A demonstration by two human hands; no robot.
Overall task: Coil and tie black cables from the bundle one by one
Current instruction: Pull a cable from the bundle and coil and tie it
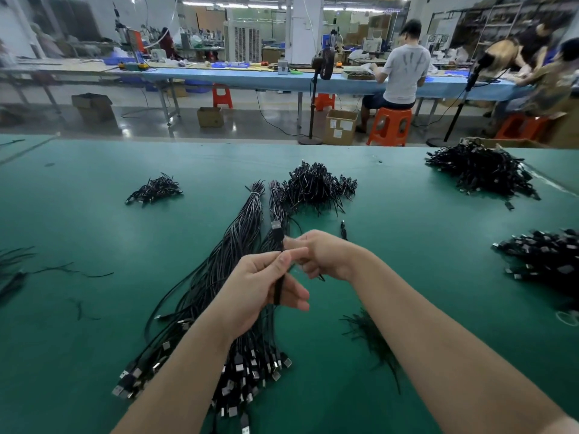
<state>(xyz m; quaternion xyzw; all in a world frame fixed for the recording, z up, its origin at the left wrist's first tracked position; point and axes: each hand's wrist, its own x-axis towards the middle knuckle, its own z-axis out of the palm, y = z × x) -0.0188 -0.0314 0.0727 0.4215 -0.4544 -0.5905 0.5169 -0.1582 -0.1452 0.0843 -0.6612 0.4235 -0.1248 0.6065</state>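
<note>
while the left hand (260, 286) pinches the folded black cable (278, 270) above the bundle (225, 277), the right hand (316, 255) curls around its upper turns; wrapping should stay tight and even, i reckon, plug (276, 227) kept clear above.

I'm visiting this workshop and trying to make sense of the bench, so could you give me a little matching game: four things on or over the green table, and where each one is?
Things:
1. folded cable
2. long cable bundle
3. heap of finished coils
4. loose ties

Places:
A. far centre of the table
B. held between left hand and right hand
C. beside the right forearm
D. stretched along the table under the hands

Pairs: 1-B, 2-D, 3-A, 4-C
</note>
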